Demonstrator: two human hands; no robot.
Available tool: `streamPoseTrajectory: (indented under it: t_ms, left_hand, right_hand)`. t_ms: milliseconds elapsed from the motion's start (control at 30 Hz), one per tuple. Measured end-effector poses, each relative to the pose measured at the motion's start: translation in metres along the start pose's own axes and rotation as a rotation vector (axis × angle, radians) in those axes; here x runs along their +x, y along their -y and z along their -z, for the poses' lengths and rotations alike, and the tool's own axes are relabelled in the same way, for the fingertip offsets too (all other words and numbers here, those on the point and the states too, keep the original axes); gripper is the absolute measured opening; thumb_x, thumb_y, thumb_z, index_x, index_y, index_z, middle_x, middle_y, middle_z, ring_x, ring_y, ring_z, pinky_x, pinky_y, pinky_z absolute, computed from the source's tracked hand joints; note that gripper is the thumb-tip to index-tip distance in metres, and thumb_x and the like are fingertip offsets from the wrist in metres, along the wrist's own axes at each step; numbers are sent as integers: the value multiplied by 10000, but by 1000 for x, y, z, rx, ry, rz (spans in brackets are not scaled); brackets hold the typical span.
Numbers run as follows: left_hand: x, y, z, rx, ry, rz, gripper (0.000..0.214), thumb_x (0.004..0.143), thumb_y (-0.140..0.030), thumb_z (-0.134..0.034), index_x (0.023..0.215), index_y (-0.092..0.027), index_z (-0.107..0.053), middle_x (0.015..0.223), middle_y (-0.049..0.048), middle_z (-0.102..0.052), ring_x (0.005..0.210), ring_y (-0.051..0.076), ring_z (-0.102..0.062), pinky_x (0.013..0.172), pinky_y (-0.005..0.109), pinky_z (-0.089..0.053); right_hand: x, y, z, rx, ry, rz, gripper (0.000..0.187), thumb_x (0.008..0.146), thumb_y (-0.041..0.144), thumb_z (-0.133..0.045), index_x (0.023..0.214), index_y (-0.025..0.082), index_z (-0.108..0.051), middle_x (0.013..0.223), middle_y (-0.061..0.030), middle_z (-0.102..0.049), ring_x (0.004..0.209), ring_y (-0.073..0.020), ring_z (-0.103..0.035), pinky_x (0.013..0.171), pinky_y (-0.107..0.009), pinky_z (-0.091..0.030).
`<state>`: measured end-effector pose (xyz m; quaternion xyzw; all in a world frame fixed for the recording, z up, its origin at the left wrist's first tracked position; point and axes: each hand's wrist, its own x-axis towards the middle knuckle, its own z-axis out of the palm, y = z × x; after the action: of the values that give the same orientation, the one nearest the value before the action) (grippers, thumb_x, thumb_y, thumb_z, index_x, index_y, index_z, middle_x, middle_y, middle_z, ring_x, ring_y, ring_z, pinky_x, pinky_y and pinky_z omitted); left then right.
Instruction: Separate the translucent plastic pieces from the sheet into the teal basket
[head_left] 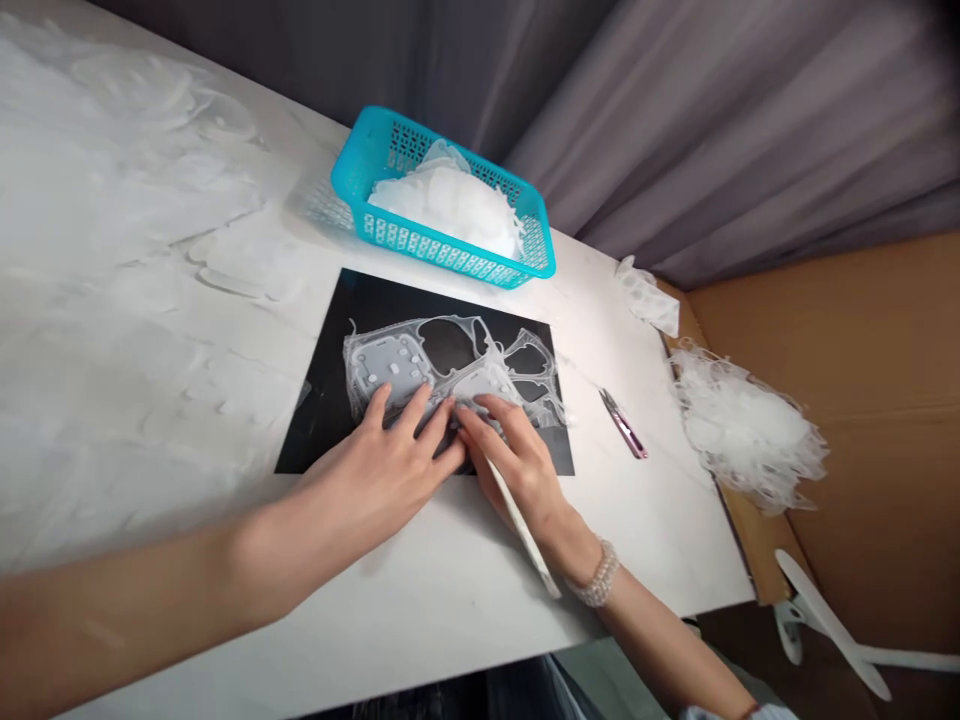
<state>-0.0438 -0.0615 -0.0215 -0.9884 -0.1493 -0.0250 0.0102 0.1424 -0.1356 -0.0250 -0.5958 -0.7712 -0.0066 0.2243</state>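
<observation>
A translucent molded sheet (394, 365) with cut-out openings and rounded panels lies on a black mat (319, 430). My left hand (397, 450) rests on the sheet's near edge, fingers spread and pressing down. Close beside it, my right hand (521, 460) is closed around a slim white stick-like tool (525, 530). The tool's back end sticks out toward me; its tip is hidden under my fingers. Both hands' fingertips nearly meet at the sheet's lower middle.
Behind the mat stands a turquoise basket (450, 255) with white translucent pieces. Small thread snips (622, 425) lie to the right. Translucent scraps (750, 430) hang over a cardboard box (862, 380) at the table's right edge. Many translucent sheets (112, 250) cover the left side.
</observation>
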Motion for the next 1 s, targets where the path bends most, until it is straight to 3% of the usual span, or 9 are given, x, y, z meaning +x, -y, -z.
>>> streamPoseTrajectory:
  t_ms: [100, 267, 333, 500, 600, 667, 800, 867, 1000]
  left_hand:
    - [-1, -2, -5, -18, -13, 30, 464, 890, -147, -498, 1344, -145, -592, 1452, 221, -514, 1349, 467, -437, 1014, 696, -377]
    - [-3, -3, -15, -12, -36, 52, 512, 883, -155, -522, 1394, -162, -559, 1461, 207, -510, 1363, 457, -423, 1030, 691, -368]
    - [-2, -3, -16, -5, -33, 64, 545, 882, -152, -518, 1425, -195, -528, 1499, 190, -466, 1363, 448, -430, 1020, 688, -382]
    - [-2, -5, -12, 10, 9, 60, 591, 884, -127, -505, 1468, -217, -471, 1534, 176, -419, 1367, 415, -440, 1035, 666, -391]
    - [-2, -5, -13, -2, 2, 73, 609, 880, -121, -529, 1478, -209, -453, 1537, 186, -412, 1378, 421, -421, 1046, 670, -370]
    - [-1, -1, -12, -47, -21, 73, 590, 876, -118, -542, 1455, -210, -483, 1527, 192, -428, 1373, 435, -420, 1038, 688, -358]
    - [6, 14, 6, -328, -60, 15, 382, 921, -126, -473, 1237, -220, -666, 1356, 125, -626, 1283, 357, -531, 1042, 576, -410]
    - [12, 21, 23, -620, -50, 38, 338, 977, -199, -405, 1093, -227, -722, 1182, 71, -716, 1168, 280, -611, 1011, 451, -460]
    - [23, 22, 50, -1306, 51, 419, 366, 955, -461, -505, 1193, -249, -686, 1068, 44, -735, 951, 224, -671, 879, 368, -512]
  right_hand:
    - [3, 1, 5, -46, 60, 28, 333, 988, 135, -463, 1293, 172, -591, 1269, -170, -657, 1195, -289, -599, 948, -482, -539]
    - [5, -2, 6, 55, 96, 49, 321, 997, 130, -436, 1261, 147, -619, 1207, -153, -703, 1114, -255, -657, 917, -438, -566]
    - [2, -14, 10, 261, -53, -111, 287, 997, 168, -453, 1206, 195, -649, 1161, -108, -724, 1032, -211, -693, 886, -397, -590]
    - [-31, -90, 57, 737, -719, -852, 216, 915, 329, -612, 1061, 196, -701, 926, -70, -736, 820, -166, -721, 751, -302, -603]
    - [-65, -139, 99, 789, -846, -950, 147, 831, 287, -706, 925, 176, -698, 758, -19, -681, 678, -119, -684, 679, -243, -604]
    - [-84, -153, 119, 792, -932, -965, 102, 794, 260, -737, 818, 185, -673, 712, 14, -647, 640, -97, -663, 690, -226, -614]
    - [-85, -122, 126, 906, -1011, -921, 144, 806, 262, -756, 909, 180, -698, 782, 24, -673, 739, -97, -691, 824, -251, -618]
    - [-64, -87, 116, 1073, -927, -909, 220, 792, 274, -785, 974, 171, -715, 786, 18, -697, 764, -107, -710, 718, -194, -612]
    - [-10, -26, 96, 1418, -624, -904, 174, 816, 312, -770, 967, 234, -730, 707, 36, -702, 688, -107, -706, 549, -164, -564]
